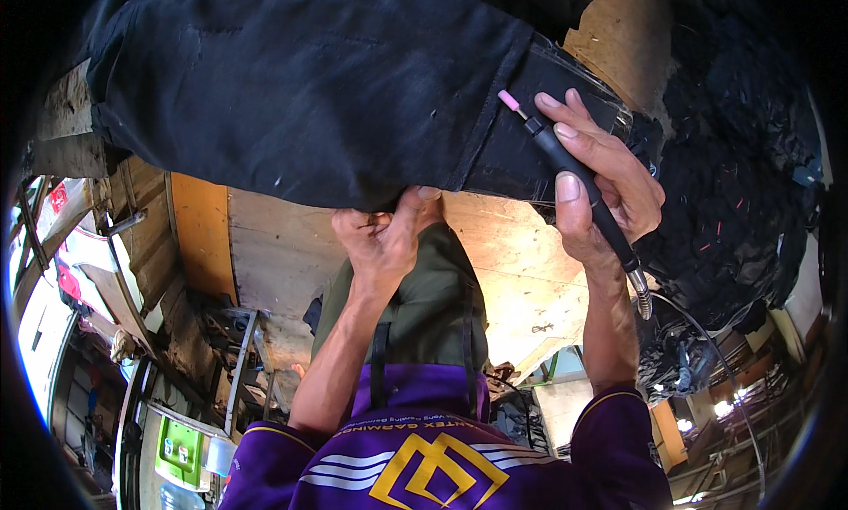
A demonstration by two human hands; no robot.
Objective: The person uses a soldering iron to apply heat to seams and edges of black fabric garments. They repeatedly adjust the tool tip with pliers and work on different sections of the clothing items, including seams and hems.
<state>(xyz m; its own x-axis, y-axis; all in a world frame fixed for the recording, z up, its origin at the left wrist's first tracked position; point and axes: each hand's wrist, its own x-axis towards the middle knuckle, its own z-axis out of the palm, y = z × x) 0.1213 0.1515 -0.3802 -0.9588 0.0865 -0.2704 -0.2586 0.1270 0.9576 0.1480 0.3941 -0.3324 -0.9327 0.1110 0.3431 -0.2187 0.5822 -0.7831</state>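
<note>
A dark navy garment piece [291,86], which looks like a trouser leg, stretches across the upper half of the head view. Its right end meets a seam or hem [490,113], and a flat black, shiny-edged part sticks out beyond it. My right hand [614,170] is closed around a black pen-shaped rotary grinder [574,164]. The tool's pink grinding tip [508,99] points up and left, over the cloth just beside the hem; whether it touches cannot be told. My left hand [384,241] pinches the cloth's lower edge, its fingertips partly hidden beneath.
A thin cable [707,333] runs from the grinder's end down the right side. Dark crumpled cloth [733,201] is heaped at right. Wooden boards [274,236] lie below the garment. A green tray [179,448] stands at the lower left.
</note>
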